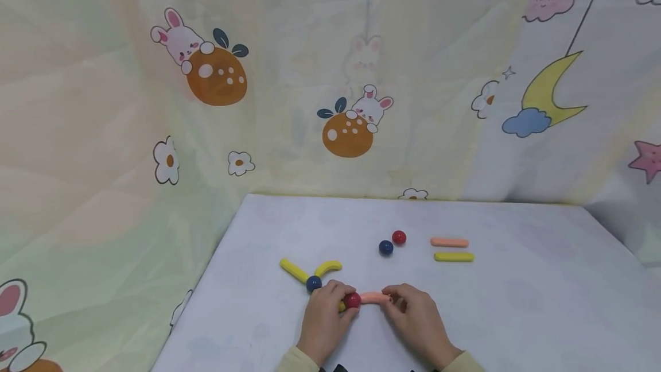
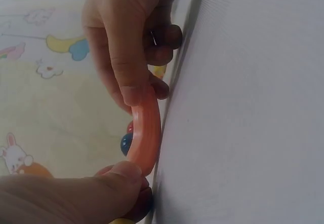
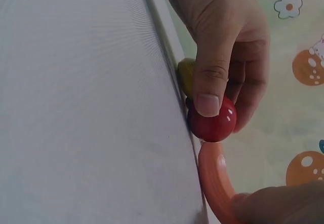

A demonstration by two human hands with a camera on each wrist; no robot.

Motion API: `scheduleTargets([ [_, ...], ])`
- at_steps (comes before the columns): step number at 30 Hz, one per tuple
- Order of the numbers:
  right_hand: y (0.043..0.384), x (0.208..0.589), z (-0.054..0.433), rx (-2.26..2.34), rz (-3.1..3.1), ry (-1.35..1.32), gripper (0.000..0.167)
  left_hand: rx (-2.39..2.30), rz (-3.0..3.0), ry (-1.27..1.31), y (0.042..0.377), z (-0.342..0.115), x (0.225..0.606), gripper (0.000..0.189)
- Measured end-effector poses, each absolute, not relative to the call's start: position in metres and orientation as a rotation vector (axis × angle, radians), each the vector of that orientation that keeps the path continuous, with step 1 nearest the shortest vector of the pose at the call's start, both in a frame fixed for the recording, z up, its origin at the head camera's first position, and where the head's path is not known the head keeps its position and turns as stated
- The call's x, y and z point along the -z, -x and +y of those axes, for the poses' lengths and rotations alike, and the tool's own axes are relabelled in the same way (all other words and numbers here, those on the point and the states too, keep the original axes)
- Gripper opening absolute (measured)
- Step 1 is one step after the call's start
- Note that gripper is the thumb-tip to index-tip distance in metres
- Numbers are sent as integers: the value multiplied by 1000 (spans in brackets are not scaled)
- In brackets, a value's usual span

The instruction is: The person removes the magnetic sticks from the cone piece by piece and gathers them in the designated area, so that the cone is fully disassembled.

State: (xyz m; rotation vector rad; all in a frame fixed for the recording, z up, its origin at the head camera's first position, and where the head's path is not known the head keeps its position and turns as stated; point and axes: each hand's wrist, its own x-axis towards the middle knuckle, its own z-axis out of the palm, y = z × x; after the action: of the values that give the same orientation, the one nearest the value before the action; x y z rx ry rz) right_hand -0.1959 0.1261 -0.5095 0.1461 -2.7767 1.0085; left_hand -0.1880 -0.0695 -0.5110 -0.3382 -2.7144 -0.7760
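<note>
My left hand (image 1: 325, 320) grips a glossy red ball (image 1: 353, 301) between thumb and fingers, low over the table. One end of a curved orange stick (image 1: 373, 298) meets that ball; its far end is pinched by my right hand (image 1: 419, 316). In the right wrist view, a yellow piece (image 3: 186, 74) sits on the other side of the ball, partly covered by the left hand. Beyond my left hand, a blue ball (image 1: 314, 284) joins a straight yellow stick (image 1: 294, 270) and a curved yellow stick (image 1: 328, 267).
Farther back on the white table (image 1: 537, 280) lie a loose red ball (image 1: 399, 237) and a loose blue ball (image 1: 385, 248). To their right are a straight orange stick (image 1: 449, 242) and a straight yellow stick (image 1: 454, 257). A printed curtain (image 1: 289, 45) hangs behind the table.
</note>
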Motion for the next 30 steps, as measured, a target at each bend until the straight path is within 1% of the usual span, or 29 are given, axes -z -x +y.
scheduleTargets([
  [4, 197, 509, 135, -995, -2797, -31, 18, 787, -2716, 316, 188, -69, 513, 34],
  [10, 198, 509, 174, -928, -2780, 106, 26, 833, -2750, 284, 188, -69, 512, 34],
  [15, 194, 508, 201, -827, -2755, 130, 23, 847, -2752, 286, 189, -69, 512, 35],
  [22, 192, 503, 210, -812, -2834, 224, 28, 830, -2735, 314, 190, -69, 514, 35],
  [27, 193, 505, 213, -792, -2823, 213, 26, 826, -2724, 325, 190, -70, 514, 35],
  [30, 193, 507, 212, -784, -2820, 231, 34, 841, -2717, 327, 190, -70, 515, 36],
])
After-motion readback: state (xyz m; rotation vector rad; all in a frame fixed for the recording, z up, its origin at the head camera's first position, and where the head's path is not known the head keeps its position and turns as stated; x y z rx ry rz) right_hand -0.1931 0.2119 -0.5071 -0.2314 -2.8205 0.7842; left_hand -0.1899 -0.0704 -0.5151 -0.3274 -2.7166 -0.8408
